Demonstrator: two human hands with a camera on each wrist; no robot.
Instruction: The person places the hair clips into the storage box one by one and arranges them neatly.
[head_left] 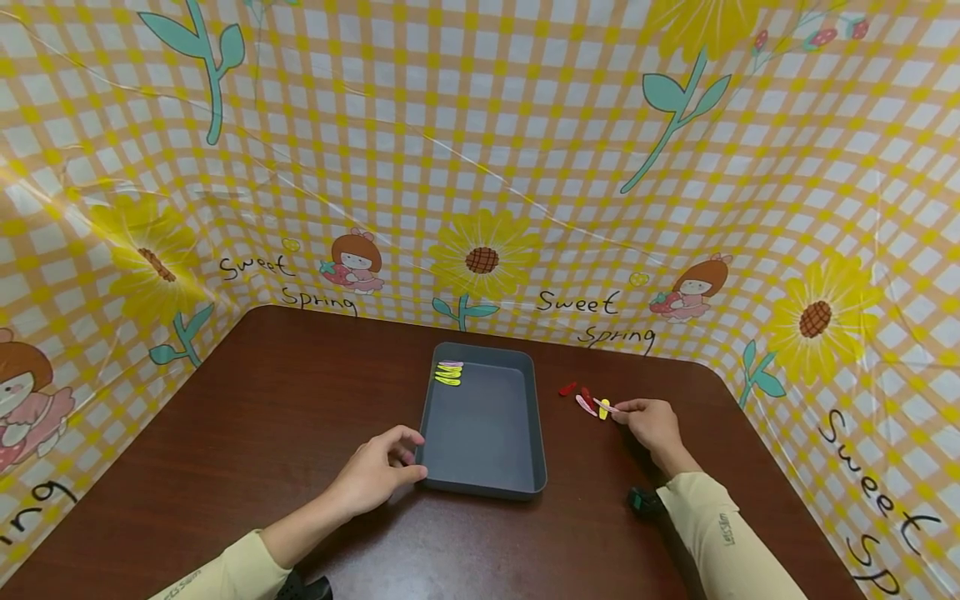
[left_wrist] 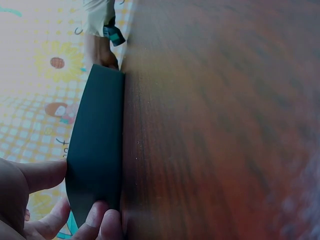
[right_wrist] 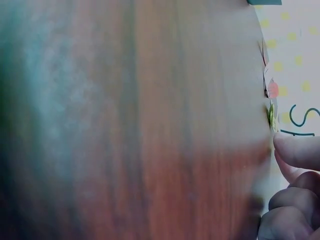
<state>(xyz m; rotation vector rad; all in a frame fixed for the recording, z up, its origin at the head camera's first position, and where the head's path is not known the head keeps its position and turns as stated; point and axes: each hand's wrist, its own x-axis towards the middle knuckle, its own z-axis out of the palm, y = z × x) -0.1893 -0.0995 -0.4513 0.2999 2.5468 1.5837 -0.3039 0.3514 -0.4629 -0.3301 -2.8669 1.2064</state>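
My left hand (head_left: 375,469) rests at the near left corner of a dark grey tray (head_left: 483,493). Its thumb touches the rim and its bent fingers lie against the outer wall, seen in the left wrist view. Right of the tray, my right hand (head_left: 651,425) pinches one end of a thin pink hair clip (head_left: 606,406) between thumb and index finger. Just beneath it lies a yellow hair clip (head_left: 603,413). Another pink clip (head_left: 585,406) and two red clips (head_left: 567,389) lie close by. Inside the tray, several yellow clips (head_left: 447,382) and a pinkish one (head_left: 451,364) form a column at the far left.
The brown wooden table (head_left: 300,392) carries the tray and clips. A checked, sunflower-printed cloth (head_left: 480,167) rises behind and along both sides. Dark devices (head_left: 643,500) are worn at both wrists.
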